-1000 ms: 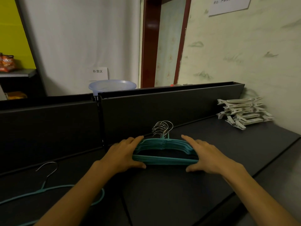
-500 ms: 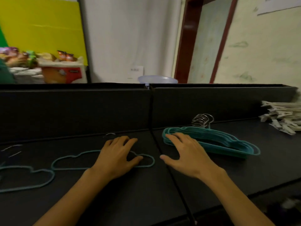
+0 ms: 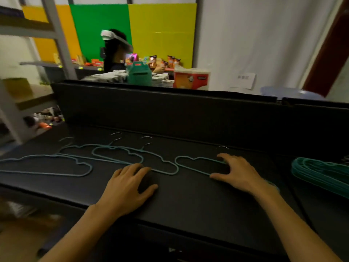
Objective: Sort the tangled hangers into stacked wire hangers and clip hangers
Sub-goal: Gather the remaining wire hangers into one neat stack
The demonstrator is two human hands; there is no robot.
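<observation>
Several loose teal wire hangers [image 3: 117,157] lie spread flat and overlapping across the black table [image 3: 188,201]. My left hand [image 3: 128,186] rests flat on the table with straight fingers, its fingertips at the lower edge of the overlapping hangers. My right hand [image 3: 238,173] lies spread over a separate single teal hanger [image 3: 190,163], fingers straight and touching its wire. A neat stack of teal wire hangers [image 3: 321,173] sits at the right edge. The clip hangers are out of view.
A tall black back panel [image 3: 170,112] runs behind the table. Beyond it a person in a white visor stands at shelves of packaged goods. A metal rack [image 3: 56,40] rises at the left. The table's near edge drops off below my wrists.
The view has swung left, so the stack now sits at the far right. Both hands left the stack and moved left onto the loose hangers; the clip hangers left the frame.
</observation>
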